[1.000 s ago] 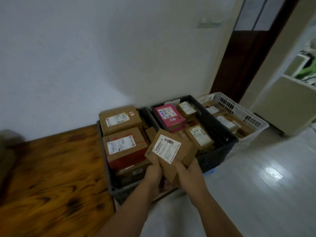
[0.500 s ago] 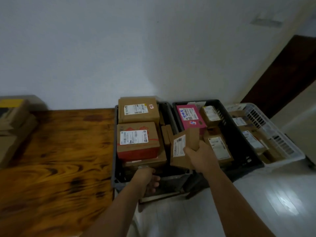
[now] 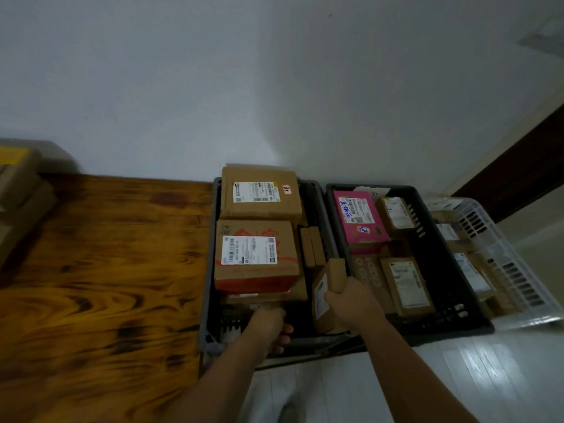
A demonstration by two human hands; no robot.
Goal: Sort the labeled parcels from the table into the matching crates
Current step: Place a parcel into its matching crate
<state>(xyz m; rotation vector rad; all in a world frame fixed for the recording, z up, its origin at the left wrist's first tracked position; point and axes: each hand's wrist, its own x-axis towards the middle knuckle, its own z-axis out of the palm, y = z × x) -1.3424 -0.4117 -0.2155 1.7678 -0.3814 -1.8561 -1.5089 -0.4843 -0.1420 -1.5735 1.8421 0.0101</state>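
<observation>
While the right hand (image 3: 351, 305) curled its fingers and thumb round a small brown parcel (image 3: 331, 274) just below the centre of the frame, that parcel stood on edge with its white label turned to the left, at the near right corner of the left dark crate (image 3: 208, 270) and close beside the wall it shared with the middle dark crate (image 3: 439, 264). The left hand (image 3: 270, 326) lay lower in the frame at the left crate's near wall, its fingers curled under; whether they actually gripped the rim could not be told. In the left crate sat a red-printed brown box (image 3: 256, 257) with a plain brown box (image 3: 261, 193) above it in the frame, both labelled. The middle crate held a pink parcel (image 3: 357, 221) among brown ones. A white slotted crate (image 3: 518, 282) stood at the right edge, also holding parcels. The wooden table (image 3: 106, 270) filled the left of the frame, with blurred cardboard boxes (image 3: 18, 193) at its far left.
</observation>
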